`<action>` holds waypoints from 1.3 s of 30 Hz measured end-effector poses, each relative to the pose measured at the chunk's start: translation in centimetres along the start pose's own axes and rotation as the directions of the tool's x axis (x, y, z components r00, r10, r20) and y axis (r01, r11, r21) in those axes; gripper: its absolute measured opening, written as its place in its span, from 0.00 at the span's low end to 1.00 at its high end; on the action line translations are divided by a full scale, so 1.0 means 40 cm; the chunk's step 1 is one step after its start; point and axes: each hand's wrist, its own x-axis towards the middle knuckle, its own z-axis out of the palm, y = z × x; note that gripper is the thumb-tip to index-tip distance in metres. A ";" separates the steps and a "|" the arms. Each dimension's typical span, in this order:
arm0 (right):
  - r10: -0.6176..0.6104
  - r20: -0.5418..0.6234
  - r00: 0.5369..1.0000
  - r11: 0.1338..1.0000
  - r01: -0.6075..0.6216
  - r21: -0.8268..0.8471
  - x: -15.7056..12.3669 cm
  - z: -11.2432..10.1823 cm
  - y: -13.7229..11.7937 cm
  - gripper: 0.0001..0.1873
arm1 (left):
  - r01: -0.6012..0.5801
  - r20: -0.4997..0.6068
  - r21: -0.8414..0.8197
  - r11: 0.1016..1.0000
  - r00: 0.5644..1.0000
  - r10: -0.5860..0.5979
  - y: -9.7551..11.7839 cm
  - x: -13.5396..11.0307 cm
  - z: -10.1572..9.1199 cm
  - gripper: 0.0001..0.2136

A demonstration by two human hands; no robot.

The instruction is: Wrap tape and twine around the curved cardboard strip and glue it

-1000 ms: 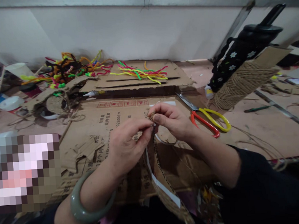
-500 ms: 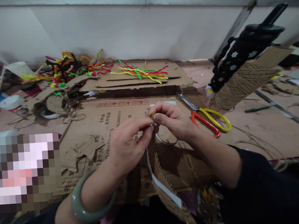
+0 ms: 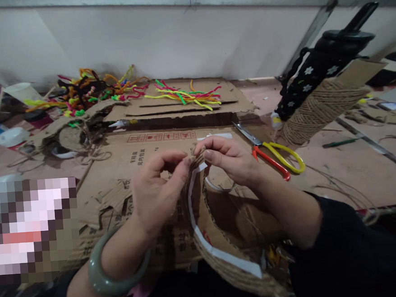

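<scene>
A curved strip of cardboard wrapped in jute twine arcs from my fingers down toward my lap. White tape runs along its inner side. With thumb and fingers, my right hand pinches the strip's upper end. My left hand closes thumb to forefinger on the strip's left edge, just beside the right hand; a green bangle circles that wrist. Beneath both hands lies a printed cardboard sheet. Scissors with red and yellow handles rest right of my right hand.
A jute twine spool leans beside a black flowered tumbler at the right. Colourful pipe cleaners lie on a cardboard flap at the back, with a tangled heap to their left. Loose twine trails over the table.
My left hand has shifted left, away from the right hand's fingertips. The strip has swung round and bowed outward, so more of its tape and inner side shows. My right hand stays nearly in place.
</scene>
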 end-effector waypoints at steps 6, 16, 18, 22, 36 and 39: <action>-0.051 0.053 0.997 0.999 0.051 -0.001 -0.001 0.001 -0.009 0.14 | 0.437 0.437 -0.317 0.842 0.855 -0.279 -0.012 0.022 -0.006 0.10; -0.196 -0.271 0.942 0.953 0.118 -0.279 0.007 -0.062 -0.045 0.08 | 0.380 0.077 -0.500 0.778 0.914 -0.397 -0.033 0.037 0.005 0.10; -0.327 -0.457 0.827 0.919 0.165 -0.359 -0.004 -0.060 -0.066 0.09 | 0.266 -0.073 -0.553 0.790 0.928 -0.364 -0.038 0.043 0.014 0.10; -0.369 -0.383 0.847 0.879 0.184 -0.441 -0.026 0.005 -0.066 0.06 | 0.237 -0.062 -0.615 0.752 0.936 -0.346 -0.025 0.038 0.033 0.08; -0.259 -0.252 0.932 0.776 0.045 -0.630 -0.029 0.060 -0.028 0.07 | 0.293 0.101 -0.674 0.678 0.946 -0.307 -0.004 -0.006 0.062 0.05; -0.234 -0.268 0.935 0.774 0.012 -0.634 -0.029 0.061 -0.029 0.08 | 0.272 0.083 -0.662 0.699 0.953 -0.291 -0.004 -0.004 0.066 0.05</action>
